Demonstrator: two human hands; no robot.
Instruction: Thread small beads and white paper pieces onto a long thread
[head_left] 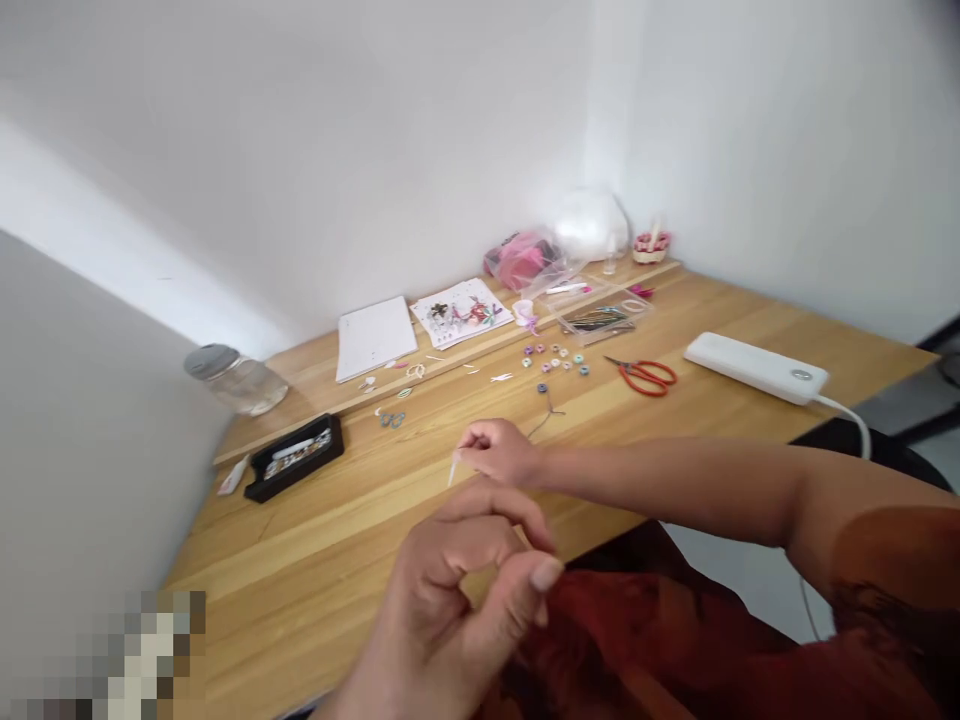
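Observation:
My left hand (465,580) is raised close to the camera, fingers curled and the thumb tip near the index finger. Anything pinched there is too fine to make out. Farther off, over the table, my right hand (499,452) is closed on a thin white strip (451,470), which points down from its fingertips. Just beyond that hand a dark thread (541,424) lies on the wood, running toward a small dark-blue spool (542,388). Several small spools (555,363) in pastel colours sit behind it. Orange-handled scissors (646,377) lie to the right of them.
On the wooden table (337,540) are a black tray (294,460), a lidded jar (238,380), grey scissors (391,419) and a white power strip (756,366) with a cable. Papers (375,337), a clear box (600,315) and a pink bag (525,262) stand along the back wall.

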